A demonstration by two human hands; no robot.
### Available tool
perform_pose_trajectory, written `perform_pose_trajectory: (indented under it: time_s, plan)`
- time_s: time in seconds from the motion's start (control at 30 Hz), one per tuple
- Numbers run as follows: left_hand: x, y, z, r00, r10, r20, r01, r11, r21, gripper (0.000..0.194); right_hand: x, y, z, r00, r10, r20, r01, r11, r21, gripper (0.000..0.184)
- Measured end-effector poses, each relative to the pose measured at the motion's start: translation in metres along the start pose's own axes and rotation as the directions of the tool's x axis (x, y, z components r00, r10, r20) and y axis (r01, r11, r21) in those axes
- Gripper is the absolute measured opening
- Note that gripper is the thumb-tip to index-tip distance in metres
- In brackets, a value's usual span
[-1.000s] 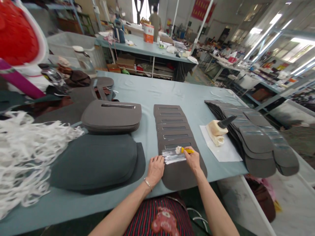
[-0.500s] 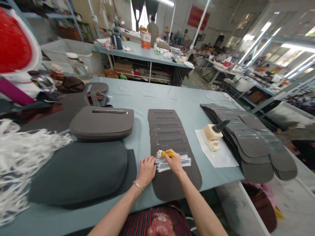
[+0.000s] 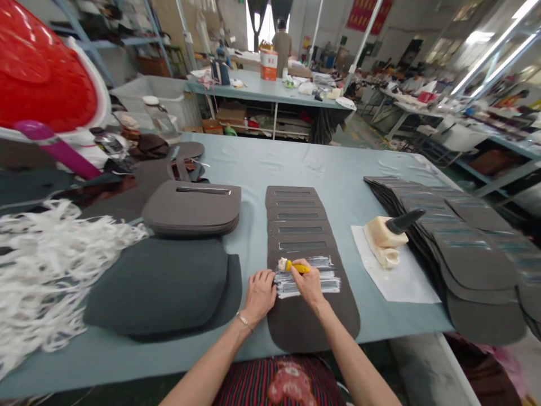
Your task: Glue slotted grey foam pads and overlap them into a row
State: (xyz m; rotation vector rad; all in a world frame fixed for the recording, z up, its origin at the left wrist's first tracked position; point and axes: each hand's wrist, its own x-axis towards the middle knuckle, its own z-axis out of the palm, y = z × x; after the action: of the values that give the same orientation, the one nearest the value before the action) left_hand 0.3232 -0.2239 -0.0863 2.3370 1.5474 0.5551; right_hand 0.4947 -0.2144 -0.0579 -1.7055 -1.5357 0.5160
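Observation:
My right hand [image 3: 309,285] is closed around a small yellow-handled brush [image 3: 291,266], whose white bristles touch the nearest dark grey slotted panel [image 3: 313,316]. White glue streaks [image 3: 325,277] cover the area around that panel's slot. My left hand [image 3: 260,293] rests on the panel's left edge, fingers curled down onto it. This panel lies at the near end of an overlapping row of slotted panels [image 3: 293,217] that runs away from me.
A cream glue bottle with a black nozzle [image 3: 386,237] lies on white paper [image 3: 401,273] to the right. Further right, several grey panels [image 3: 460,248] are fanned out. A stack of panels [image 3: 192,208] and white strips [image 3: 46,265] lie left. A person [image 3: 281,42] stands far behind.
The brush went from the slot's right end to its left end. White glue now covers the whole width of the slot. My left hand stayed on the panel's edge.

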Motion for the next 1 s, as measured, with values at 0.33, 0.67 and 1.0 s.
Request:
perform_pose_trajectory:
  time_s: [0.33,0.67,1.0]
  plan:
    - [-0.001,0.003,0.002,1.000,-0.008,-0.015,0.008,1.000,0.008,0.031,0.013,-0.002,-0.001,0.990,-0.002,-0.144,-0.037,0.962,-0.271,0.022]
    - [-0.002,0.000,0.006,1.000,0.012,-0.024,-0.011,1.000,0.016,0.031,0.014,0.081,-0.092,0.931,0.219,-0.294,-0.307,0.903,-0.300,0.031]
    - [-0.003,0.002,0.003,1.000,0.001,-0.019,-0.001,1.000,0.004,0.031,-0.005,0.036,-0.062,0.928,0.257,-0.269,-0.280,0.959,-0.050,0.030]
